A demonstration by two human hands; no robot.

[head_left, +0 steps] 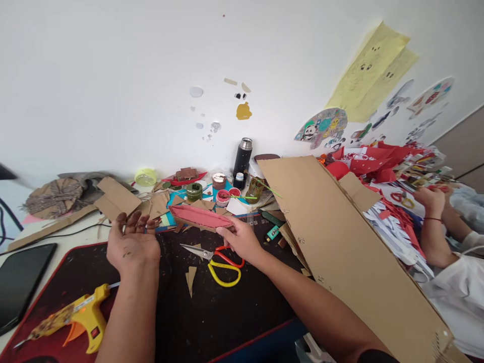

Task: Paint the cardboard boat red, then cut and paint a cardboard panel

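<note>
My right hand (pixel 242 241) pinches the right end of a long, boat-shaped cardboard piece painted pink (pixel 200 216) and holds it level above the dark mat (pixel 212 312). Palm up and smudged, my left hand (pixel 132 244) is open with fingers spread just left of that piece, touching nothing. Red-and-yellow scissors (pixel 217 259) lie on the mat below my right hand. Small cardboard offcuts (pixel 190 278) lie beside them.
A yellow glue gun (pixel 81 317) lies at the near left, a black tablet (pixel 20 282) beyond it. A large cardboard sheet (pixel 340 242) leans at right. Paint jars (pixel 223 195) and a black flask (pixel 242 157) stand by the wall. Another person's hand (pixel 431 201) works among red paper.
</note>
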